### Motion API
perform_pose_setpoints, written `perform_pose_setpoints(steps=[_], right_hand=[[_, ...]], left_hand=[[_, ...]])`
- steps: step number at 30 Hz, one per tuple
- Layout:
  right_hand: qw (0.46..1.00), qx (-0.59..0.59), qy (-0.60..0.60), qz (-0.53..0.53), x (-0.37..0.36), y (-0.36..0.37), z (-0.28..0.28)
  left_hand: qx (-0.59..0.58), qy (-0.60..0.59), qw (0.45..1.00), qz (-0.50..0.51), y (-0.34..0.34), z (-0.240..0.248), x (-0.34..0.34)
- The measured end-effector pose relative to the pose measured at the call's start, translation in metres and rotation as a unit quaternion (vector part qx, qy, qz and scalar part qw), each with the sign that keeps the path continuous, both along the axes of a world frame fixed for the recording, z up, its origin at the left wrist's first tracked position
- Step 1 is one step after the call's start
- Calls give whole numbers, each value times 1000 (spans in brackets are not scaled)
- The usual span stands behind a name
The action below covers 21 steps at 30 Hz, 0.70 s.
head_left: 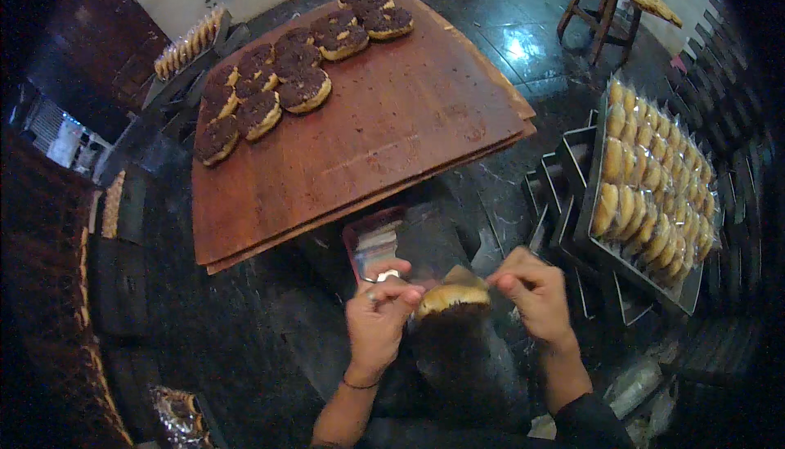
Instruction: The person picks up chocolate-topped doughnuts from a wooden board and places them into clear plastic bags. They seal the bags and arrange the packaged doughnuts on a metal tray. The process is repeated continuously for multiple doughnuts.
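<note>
Low in front of me is a round bun (452, 296) with dark chocolate sprinkles on its lower side, in what looks like a thin clear plastic bag (464, 276). My left hand (378, 318) pinches the bag's left edge with thumb and fingers; a ring and a thin bracelet show on it. On the other side my right hand (540, 294) pinches the bag's right edge, its fingers curled. Beyond them, a brown wooden board (368, 154) carries several sprinkle-topped buns (304, 89) along its far left part.
At right, a metal tray (691, 298) full of bagged buns (654, 179) rests on stacked trays. A reddish box (356, 244) sits under the board's near edge. More bagged goods (190, 44) stand far left, and a wooden stool (605, 15) far right. Packaging (181, 418) lies lower left.
</note>
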State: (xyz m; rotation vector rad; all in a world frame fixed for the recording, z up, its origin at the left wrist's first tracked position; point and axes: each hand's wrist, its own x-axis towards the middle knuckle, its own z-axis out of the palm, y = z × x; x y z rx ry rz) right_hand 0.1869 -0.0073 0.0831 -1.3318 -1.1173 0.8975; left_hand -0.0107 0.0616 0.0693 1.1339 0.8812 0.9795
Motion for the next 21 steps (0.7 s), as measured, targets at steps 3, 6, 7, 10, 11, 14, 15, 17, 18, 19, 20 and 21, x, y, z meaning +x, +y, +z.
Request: perform_pose_setpoints(steps=[3,6,7,10,11,14,15,17,18,19,20,21], right_hand=[[996,-16,-56,-68,-2,-26,10],[987,-45,-92,-122,-22,-53,-56],[972,-11,-169,-162,-28,-51,-54],[930,1,-283,-236,-48,-52,-54],[917,17,-303,-258,-48,-46,-52],[949,-44,-212,-229,-57,-62,-67],[964,-80,-135,-216,-58,-66,-70],[977,-100,48,-181,-48,-66,-79],[971,-104,134,-168,-38,-67,-79],[959,-99,256,-66,-23,-78,-86],[948,-49,312,-36,-17,-82,-83],[933,0,360,-8,-14,-85,-77]], left_hand=[[118,22,992,36,-13,10,-6],[15,57,996,70,-44,-39,-14],[81,125,985,89,-48,-40,-13],[40,70,978,191,-47,-46,7],[61,70,974,209,-48,-51,8],[-63,50,976,201,-66,-68,4],[-99,-11,977,189,-70,-67,3],[-134,7,982,133,-62,-67,0],[-151,12,984,98,-56,-64,3],[-89,72,992,55,-53,-60,6],[-103,39,994,1,-52,-57,9],[-106,25,994,-4,-56,-50,17]])
